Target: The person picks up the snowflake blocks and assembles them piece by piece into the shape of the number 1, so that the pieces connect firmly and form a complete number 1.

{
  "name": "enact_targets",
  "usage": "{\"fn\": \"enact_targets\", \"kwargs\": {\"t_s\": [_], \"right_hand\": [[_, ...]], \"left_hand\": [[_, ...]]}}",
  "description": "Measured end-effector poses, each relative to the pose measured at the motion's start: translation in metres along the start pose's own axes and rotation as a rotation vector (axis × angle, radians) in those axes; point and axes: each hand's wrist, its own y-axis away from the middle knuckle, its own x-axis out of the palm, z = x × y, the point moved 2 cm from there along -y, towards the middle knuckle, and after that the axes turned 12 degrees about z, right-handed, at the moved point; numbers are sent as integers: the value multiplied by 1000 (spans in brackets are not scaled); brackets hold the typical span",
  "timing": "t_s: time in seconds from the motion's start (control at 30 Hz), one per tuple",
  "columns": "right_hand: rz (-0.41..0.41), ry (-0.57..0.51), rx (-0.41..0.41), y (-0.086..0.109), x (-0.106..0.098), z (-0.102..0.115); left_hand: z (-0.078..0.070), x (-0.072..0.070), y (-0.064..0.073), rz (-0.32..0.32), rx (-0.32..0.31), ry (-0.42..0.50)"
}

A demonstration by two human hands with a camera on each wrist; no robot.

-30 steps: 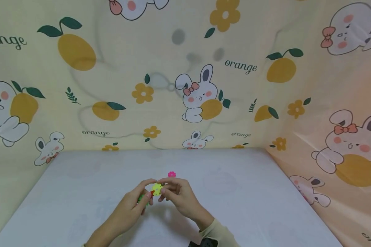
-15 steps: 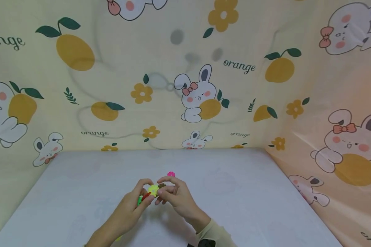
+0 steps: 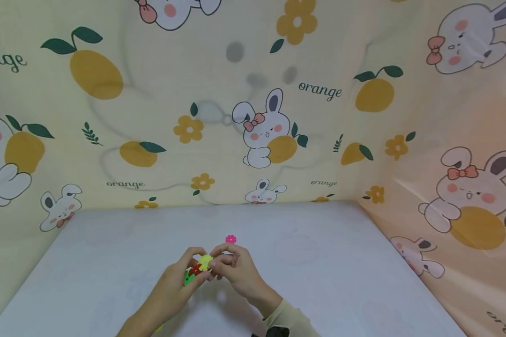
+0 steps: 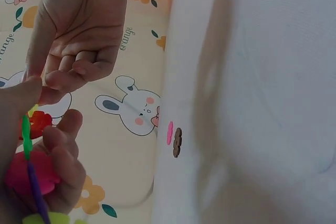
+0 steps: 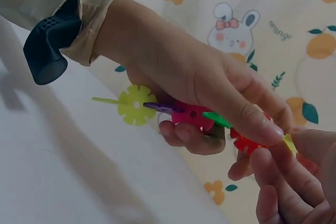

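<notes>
A chain of interlocking flower-shaped plastic discs runs between my hands. My left hand (image 3: 173,283) grips it around the red disc (image 5: 247,139), its fingers curled behind the chain. At the chain's upper end, my right hand (image 3: 242,274) pinches the yellow disc (image 3: 204,262). A green disc (image 3: 189,277) adjoins the red one. Further along, in the right wrist view, come a pink disc (image 5: 193,115), a purple disc (image 5: 161,108) and a yellow-green disc (image 5: 137,105). The left hand's fingers partly hide the middle of the chain.
A loose pink disc (image 3: 230,239) lies on the white table (image 3: 320,281) beyond the right hand. Beside it lies a brown disc (image 4: 178,142), visible in the left wrist view. A cloth wall printed with rabbits and oranges (image 3: 278,150) stands behind the table.
The chain has turned slightly, and more of the red disc's face shows. The brown disc, seen earlier beside the right hand, is now hidden behind it in the head view. Both hands keep hold.
</notes>
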Motion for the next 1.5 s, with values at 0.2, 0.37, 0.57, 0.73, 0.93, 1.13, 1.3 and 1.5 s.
{"fn": "enact_targets", "kwargs": {"t_s": [0.2,0.37,0.57,0.73,0.93,1.13,1.3,1.5], "right_hand": [[-14,29,64,-6,-15,5],[-111,94,113,-10,-48,1],[-241,218,144,-18,-80,-27],[-270,321,178,-26,-94,-46],[-260,521,271,-36,-101,-63],[-210,773,379,-46,-97,-71],[-196,928,381,-51,-93,-72],[-220,919,336,-44,-89,-71]], "left_hand": [[4,-2,-1,-49,-12,6],[4,-7,0,-63,-10,41],[3,-10,1,-43,-36,66],[4,-10,2,-36,-21,75],[4,-11,1,-29,-37,105],[2,-13,0,-45,-51,107],[2,-13,1,-72,-37,46],[3,-15,0,-46,-150,-15]]}}
